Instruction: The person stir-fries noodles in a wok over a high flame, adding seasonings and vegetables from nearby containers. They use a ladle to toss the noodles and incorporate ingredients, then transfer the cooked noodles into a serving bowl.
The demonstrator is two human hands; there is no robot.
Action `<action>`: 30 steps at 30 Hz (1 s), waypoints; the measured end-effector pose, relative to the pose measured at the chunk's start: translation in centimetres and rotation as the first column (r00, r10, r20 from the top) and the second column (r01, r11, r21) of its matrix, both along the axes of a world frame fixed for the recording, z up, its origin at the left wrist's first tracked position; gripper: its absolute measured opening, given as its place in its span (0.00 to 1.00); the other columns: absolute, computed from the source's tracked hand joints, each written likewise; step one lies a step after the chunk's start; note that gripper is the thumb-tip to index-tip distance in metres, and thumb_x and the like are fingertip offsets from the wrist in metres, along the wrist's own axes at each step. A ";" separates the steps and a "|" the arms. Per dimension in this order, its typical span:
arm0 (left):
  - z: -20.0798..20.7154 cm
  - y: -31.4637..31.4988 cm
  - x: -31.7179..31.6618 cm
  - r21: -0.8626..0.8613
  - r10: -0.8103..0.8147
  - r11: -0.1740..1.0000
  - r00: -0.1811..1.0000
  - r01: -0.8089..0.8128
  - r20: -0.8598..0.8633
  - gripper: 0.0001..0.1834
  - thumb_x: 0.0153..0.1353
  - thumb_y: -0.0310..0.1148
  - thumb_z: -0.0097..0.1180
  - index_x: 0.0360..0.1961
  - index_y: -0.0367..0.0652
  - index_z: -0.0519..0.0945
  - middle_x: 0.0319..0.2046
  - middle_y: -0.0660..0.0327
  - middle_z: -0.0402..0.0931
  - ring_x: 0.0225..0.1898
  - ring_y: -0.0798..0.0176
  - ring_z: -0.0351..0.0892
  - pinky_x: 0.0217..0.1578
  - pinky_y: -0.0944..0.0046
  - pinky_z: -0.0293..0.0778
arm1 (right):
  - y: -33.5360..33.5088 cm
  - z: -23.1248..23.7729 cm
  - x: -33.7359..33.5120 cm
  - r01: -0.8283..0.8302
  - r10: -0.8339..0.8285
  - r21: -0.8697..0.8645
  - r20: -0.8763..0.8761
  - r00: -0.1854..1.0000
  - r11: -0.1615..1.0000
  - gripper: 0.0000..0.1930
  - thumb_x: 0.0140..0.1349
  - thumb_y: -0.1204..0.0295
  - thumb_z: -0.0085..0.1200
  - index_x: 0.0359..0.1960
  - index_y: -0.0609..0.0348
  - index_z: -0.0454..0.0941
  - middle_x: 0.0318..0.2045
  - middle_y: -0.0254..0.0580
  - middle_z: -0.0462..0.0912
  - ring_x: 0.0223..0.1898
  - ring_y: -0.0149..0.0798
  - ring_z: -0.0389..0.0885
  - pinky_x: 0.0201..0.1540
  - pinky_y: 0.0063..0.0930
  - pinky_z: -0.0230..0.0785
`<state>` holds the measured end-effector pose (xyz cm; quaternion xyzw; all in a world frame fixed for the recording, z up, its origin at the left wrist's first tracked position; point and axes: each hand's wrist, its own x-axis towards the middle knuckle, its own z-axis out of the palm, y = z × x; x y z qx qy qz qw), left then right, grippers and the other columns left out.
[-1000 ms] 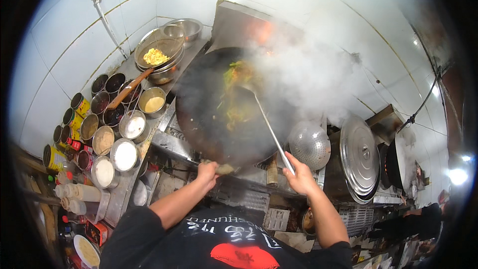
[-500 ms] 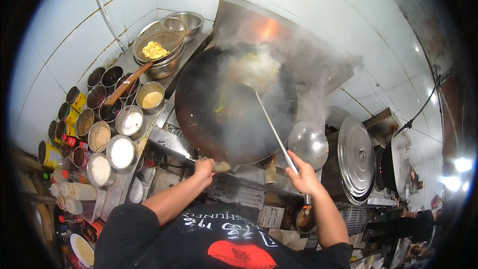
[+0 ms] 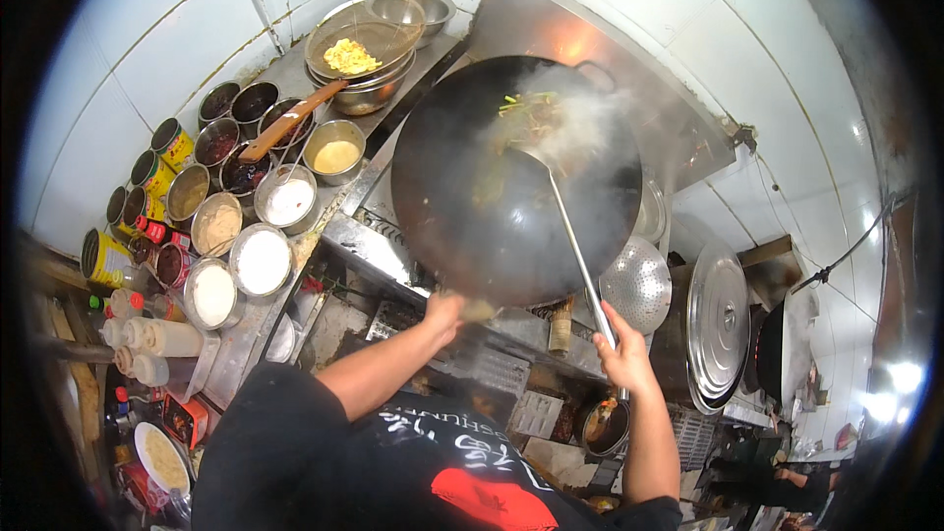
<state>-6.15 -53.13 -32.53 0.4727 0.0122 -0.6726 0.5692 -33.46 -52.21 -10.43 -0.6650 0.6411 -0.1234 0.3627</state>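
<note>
A large dark wok (image 3: 462, 206) sits on the stove in front of me, with steam rising off it. Greenish-yellow strips of food (image 3: 531, 108) lie toward its far side, partly veiled. My left hand (image 3: 444, 317) is closed at the wok's near rim around a brownish cloth (image 3: 478, 311); any handle beneath is hidden. In my right hand (image 3: 621, 352) is the long metal shaft of a wok ladle (image 3: 575, 241), whose wooden end sticks out below my fist. The ladle's head reaches into the wok among the steam, its shape blurred.
Left of the wok stand several seasoning tins (image 3: 264, 260) and a wooden-handled strainer (image 3: 295, 120) holding yellow egg, resting on metal bowls. Squeeze bottles (image 3: 167, 336) are nearer me. On the right are a perforated skimmer (image 3: 637, 285) and a lidded pot (image 3: 718, 320).
The whole view has shifted, so the scene sits farther right. Steam over the wok has thinned and the green strips show more plainly. Both hands keep their hold.
</note>
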 end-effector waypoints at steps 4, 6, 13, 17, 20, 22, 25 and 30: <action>0.6 0.2 1.9 -0.122 0.030 0.992 0.999 -0.025 0.041 0.14 0.54 0.20 0.49 0.44 0.36 0.76 0.36 0.57 0.77 0.36 0.56 0.81 0.31 0.54 0.80 | 6.3 -3.7 -2.5 0.112 -0.121 0.055 0.209 0.970 0.992 0.25 0.61 0.76 0.56 0.62 0.59 0.68 0.31 0.35 0.79 0.29 0.27 0.75 0.32 0.24 0.70; 2.1 -0.7 2.4 -0.196 0.036 0.981 0.986 -0.004 0.163 0.08 0.51 0.20 0.51 0.35 0.34 0.74 0.33 0.57 0.76 0.31 0.56 0.81 0.33 0.52 0.83 | 10.1 -8.1 -2.9 0.219 -0.238 0.096 0.292 0.926 0.971 0.19 0.61 0.72 0.57 0.53 0.60 0.71 0.31 0.45 0.82 0.28 0.40 0.80 0.33 0.35 0.72; 5.8 7.5 0.9 -0.121 0.018 0.993 0.978 0.007 0.208 0.13 0.53 0.20 0.52 0.41 0.29 0.74 0.36 0.53 0.76 0.33 0.52 0.82 0.31 0.50 0.83 | 20.0 -18.5 -3.5 0.056 -0.045 -0.197 0.062 0.997 0.979 0.12 0.60 0.65 0.58 0.35 0.63 0.75 0.22 0.51 0.78 0.26 0.47 0.77 0.30 0.39 0.69; 4.5 13.6 2.2 -0.064 -0.062 0.995 0.973 0.079 0.224 0.12 0.56 0.22 0.52 0.42 0.30 0.74 0.36 0.50 0.78 0.36 0.49 0.84 0.33 0.50 0.84 | 23.8 -16.3 -4.2 0.117 -0.075 -0.163 0.246 0.966 0.980 0.10 0.61 0.69 0.58 0.28 0.61 0.72 0.17 0.33 0.73 0.18 0.27 0.69 0.22 0.26 0.64; 3.5 17.0 3.8 -0.120 0.065 0.992 0.984 -0.046 0.165 0.16 0.61 0.32 0.57 0.45 0.31 0.74 0.39 0.48 0.79 0.41 0.48 0.83 0.41 0.49 0.82 | 25.9 -14.2 -3.9 0.081 -0.123 0.101 0.534 0.836 0.992 0.09 0.62 0.71 0.57 0.29 0.59 0.69 0.16 0.31 0.72 0.13 0.26 0.67 0.15 0.23 0.62; 3.4 19.2 4.1 -0.285 -0.048 0.958 0.995 0.022 -0.084 0.24 0.63 0.40 0.59 0.51 0.31 0.71 0.48 0.47 0.76 0.46 0.50 0.81 0.48 0.50 0.79 | 26.8 -13.1 -3.3 -0.012 -0.233 0.317 0.721 0.653 0.948 0.12 0.60 0.72 0.60 0.35 0.60 0.67 0.17 0.34 0.70 0.13 0.28 0.68 0.14 0.24 0.63; 2.6 24.8 2.3 -0.121 -0.084 0.985 0.955 0.123 0.285 0.35 0.63 0.40 0.60 0.64 0.32 0.62 0.55 0.47 0.72 0.52 0.54 0.77 0.49 0.55 0.77 | 27.8 -12.0 -2.1 -0.127 -0.217 0.339 0.805 0.552 0.932 0.11 0.60 0.74 0.59 0.35 0.60 0.66 0.16 0.36 0.69 0.10 0.30 0.64 0.12 0.26 0.62; -0.1 35.8 5.3 0.118 -0.217 0.976 0.858 0.183 0.466 0.14 0.59 0.28 0.59 0.46 0.33 0.78 0.35 0.55 0.83 0.34 0.62 0.84 0.34 0.64 0.81 | 28.6 -10.6 0.3 -0.265 -0.213 0.411 0.808 0.549 0.872 0.11 0.59 0.75 0.57 0.36 0.59 0.65 0.15 0.36 0.67 0.09 0.31 0.63 0.10 0.29 0.62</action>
